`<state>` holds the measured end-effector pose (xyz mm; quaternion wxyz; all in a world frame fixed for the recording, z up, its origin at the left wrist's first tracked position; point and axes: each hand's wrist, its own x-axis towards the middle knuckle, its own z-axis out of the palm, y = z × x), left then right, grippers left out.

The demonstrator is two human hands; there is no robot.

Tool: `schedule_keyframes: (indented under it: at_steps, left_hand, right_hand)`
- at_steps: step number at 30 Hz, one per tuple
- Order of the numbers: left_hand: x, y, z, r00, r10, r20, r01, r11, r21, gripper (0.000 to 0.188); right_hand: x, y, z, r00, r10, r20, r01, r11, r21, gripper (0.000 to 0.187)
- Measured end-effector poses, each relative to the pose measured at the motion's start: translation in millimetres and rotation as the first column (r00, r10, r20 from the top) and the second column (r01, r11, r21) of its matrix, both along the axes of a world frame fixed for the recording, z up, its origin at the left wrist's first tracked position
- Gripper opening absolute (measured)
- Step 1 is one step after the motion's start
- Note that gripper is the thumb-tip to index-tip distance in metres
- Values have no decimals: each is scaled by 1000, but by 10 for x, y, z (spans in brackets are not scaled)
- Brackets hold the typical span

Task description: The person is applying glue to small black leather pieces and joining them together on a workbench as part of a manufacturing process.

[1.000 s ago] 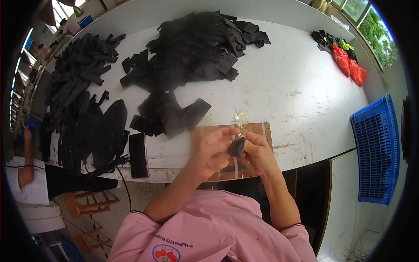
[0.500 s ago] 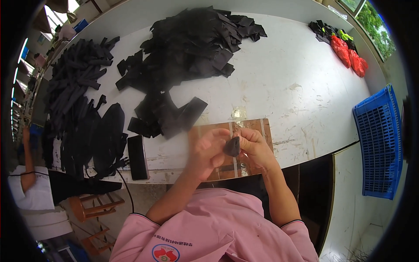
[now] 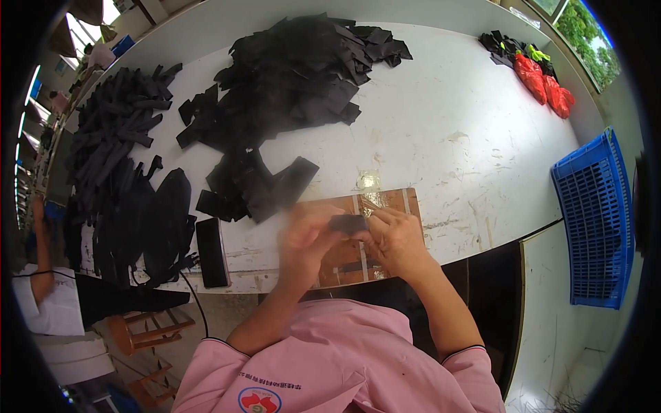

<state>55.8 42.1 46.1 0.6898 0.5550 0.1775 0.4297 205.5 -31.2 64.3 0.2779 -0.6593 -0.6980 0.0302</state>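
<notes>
A small dark fabric piece [image 3: 350, 224] is stretched between my two hands, above a brown board [image 3: 411, 206] at the table's near edge. My left hand [image 3: 306, 237], blurred by motion, closes round the piece's left end. At the other end my right hand [image 3: 399, 241] pinches it between thumb and fingers. Flat black fabric pieces [image 3: 296, 76] lie in a large heap beyond my hands, with a few loose ones [image 3: 261, 186] nearer the board. To the left is a pile of narrow, rolled-looking black pieces [image 3: 117, 113].
A phone [image 3: 212, 252] and larger black pieces [image 3: 141, 227] lie left of the board. Red bags [image 3: 540, 82] sit at the far right, and a blue plastic basket [image 3: 597, 224] stands beyond the table's right edge. A wooden stool [image 3: 151, 330] and another person's arm [image 3: 43, 255] show at left.
The fabric piece has gone from a bunched cone at my right fingers to a short strip lying across both hands. My left hand has moved slightly left.
</notes>
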Motion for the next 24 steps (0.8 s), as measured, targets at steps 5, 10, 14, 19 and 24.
schedule_keyframes:
  at_steps: [5,10,14,19,24]
  left_hand:
    - [180,99,188,958,-281,49,285,937,-203,17]
    - [306,107,421,909,-282,-307,362,900,242,9]
    - [283,136,336,868,-210,-450,315,933,172,10]
    - [295,154,311,864,-240,-443,345,922,175,13]
    - [204,103,369,983,-156,-96,170,972,161,14]
  right_hand:
    - [-39,-5,-133,993,-31,-110,43,994,104,17]
    - [-43,-32,-328,917,84,-390,35,957,288,6]
    - [-42,-30,-519,907,77,-414,-3,984,177,7]
    - [-56,-6,-540,923,87,-375,0,975,224,4]
    - [-29,-22,-247,941,43,-337,-14,996,89,12]
